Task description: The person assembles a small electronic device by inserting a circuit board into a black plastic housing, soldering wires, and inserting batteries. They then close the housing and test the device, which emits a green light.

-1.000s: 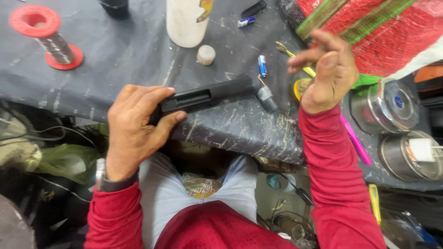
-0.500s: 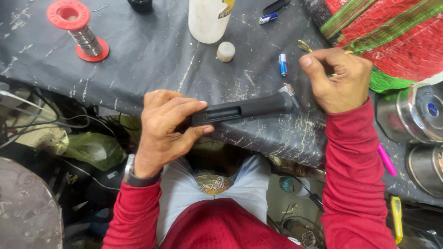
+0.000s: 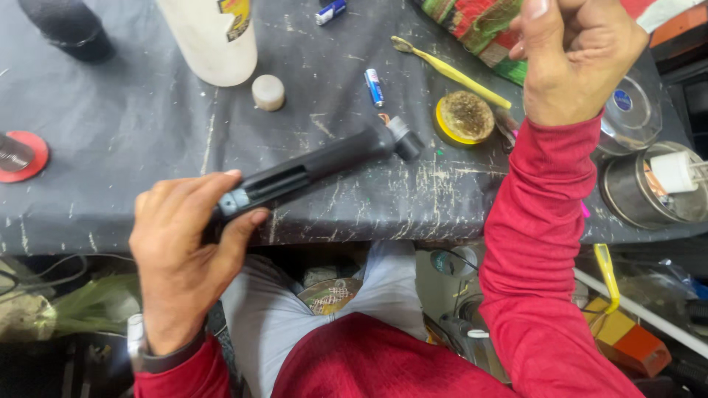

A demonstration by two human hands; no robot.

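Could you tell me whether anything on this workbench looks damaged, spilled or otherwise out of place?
The dark grey table covering is scratched and flaking pale, worst along its front edge. A yellow round lid lies open, caked with brown residue. A small blue battery lies loose. The long black tool in the left hand looks intact.

The left hand (image 3: 184, 250) sits low, palm down, fingers and thumb curled in a closed grip, a dark band at its wrist. The right hand (image 3: 575, 55) is raised, fingers folded into a loose fist. Both forearms wear red sleeves.
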